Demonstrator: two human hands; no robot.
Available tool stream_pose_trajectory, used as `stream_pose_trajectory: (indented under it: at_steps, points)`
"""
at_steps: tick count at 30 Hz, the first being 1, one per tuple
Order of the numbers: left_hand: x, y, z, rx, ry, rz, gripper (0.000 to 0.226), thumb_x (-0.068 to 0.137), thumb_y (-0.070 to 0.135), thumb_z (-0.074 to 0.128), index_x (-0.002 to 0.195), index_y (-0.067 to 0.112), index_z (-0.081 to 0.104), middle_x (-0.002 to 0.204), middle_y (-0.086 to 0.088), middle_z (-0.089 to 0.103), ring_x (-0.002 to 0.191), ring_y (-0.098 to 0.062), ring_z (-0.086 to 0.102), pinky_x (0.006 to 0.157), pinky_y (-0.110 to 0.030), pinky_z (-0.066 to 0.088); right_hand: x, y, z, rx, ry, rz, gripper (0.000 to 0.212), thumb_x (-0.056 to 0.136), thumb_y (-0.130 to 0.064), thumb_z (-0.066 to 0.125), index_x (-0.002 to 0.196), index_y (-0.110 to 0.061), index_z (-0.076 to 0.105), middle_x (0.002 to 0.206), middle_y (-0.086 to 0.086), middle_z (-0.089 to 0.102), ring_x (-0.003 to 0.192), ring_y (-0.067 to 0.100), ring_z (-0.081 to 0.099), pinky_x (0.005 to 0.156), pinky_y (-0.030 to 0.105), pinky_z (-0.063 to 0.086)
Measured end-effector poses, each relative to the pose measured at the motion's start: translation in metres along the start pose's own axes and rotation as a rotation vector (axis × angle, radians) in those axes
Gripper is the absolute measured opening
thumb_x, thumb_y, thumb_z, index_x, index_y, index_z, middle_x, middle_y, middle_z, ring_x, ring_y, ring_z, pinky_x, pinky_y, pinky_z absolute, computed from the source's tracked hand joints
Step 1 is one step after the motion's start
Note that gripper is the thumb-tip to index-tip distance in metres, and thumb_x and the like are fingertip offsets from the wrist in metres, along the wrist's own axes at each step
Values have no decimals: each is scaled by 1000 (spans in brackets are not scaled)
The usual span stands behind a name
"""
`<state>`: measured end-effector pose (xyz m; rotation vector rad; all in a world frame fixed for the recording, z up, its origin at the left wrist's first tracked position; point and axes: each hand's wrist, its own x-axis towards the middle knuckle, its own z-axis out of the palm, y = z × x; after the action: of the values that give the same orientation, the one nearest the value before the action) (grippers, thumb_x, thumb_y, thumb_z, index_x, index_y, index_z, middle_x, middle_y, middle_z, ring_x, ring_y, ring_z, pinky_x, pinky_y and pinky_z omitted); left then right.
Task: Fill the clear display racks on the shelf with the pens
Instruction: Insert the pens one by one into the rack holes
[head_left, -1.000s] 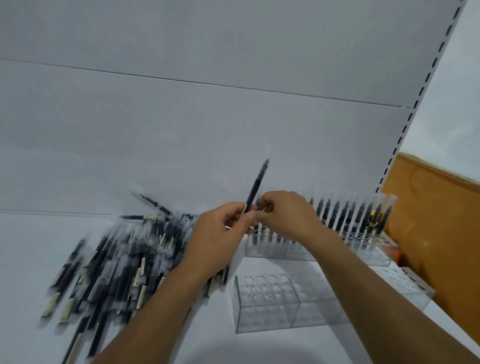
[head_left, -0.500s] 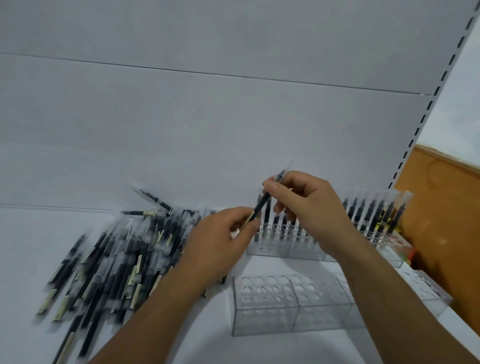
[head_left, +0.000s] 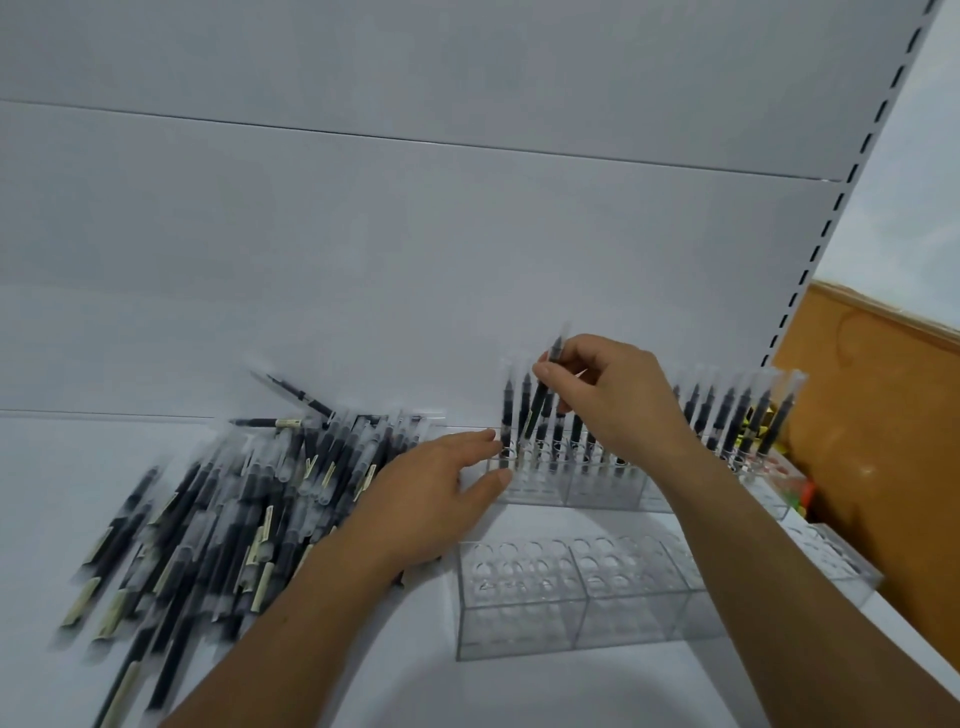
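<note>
Centre-right of frame: right hand (head_left: 618, 400), grip closed in a pinch, thumb + fingertips on slim black pen in clear plastic sleeve (head_left: 540, 408). Pen tilted, top leaning right, lower end down among holes nr left end of rear clear acrylic display rack (head_left: 540, 491); seated in a hole or not, can't tell (blur).

Centre: left hand (head_left: 431, 499), grip wide, fingers straight, nothing held, fingertips touching left end of same rack.

Rear rack close to white back panel (head_left: 415, 260), w/ row of upright black pens (head_left: 727, 415) running right behind right wrist.

Lower centre-right: front clear acrylic rack (head_left: 571, 603), just in front of rear one, round holes across its top.

Left of frame: loose heap of black sleeved pens w/ cream labels (head_left: 234, 509), flat on white shelf (head_left: 47, 447), reaching under left wrist.

Far right: orange-brown board (head_left: 883, 415).
</note>
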<state>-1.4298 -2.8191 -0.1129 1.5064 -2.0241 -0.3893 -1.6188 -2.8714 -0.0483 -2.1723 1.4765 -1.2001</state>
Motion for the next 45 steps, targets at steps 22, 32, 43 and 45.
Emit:
stream_pose_trajectory:
  at_steps: [22,32,43,45]
  points:
    - [7,4,-5,-67,25,-42,33,96,45,51,125,34,63,135,17,57,122,-2,50,106,-32,40,-15,-9,1,-431,-338,32,27,91,-54,57,76,-32,61,71,-13,63,68,5,60,63,26,48]
    - [-33,-27,-81,-2,252,-245,25,94,44,53,113,34,68,113,17,67,96,0,58,84,-23,42,-22,-59,48,-343,-641,-78,23,91,-47,61,83,-26,68,81,-4,74,76,12,70,81,37,57]
    - [-123,-110,-129,144,303,-750,47,91,40,60,131,16,57,131,-4,60,117,-22,56,95,-31,40,-28,-114,121,-407,-587,-259,45,92,-58,49,121,-24,56,114,2,63,96,22,57,73,32,43]
    - [-127,-114,-129,130,279,-775,47,90,40,61,130,16,57,129,-3,61,116,-21,56,93,-29,40,-26,-116,128,-430,-587,-244,43,93,-57,49,117,-23,57,111,1,64,89,20,55,70,31,41]
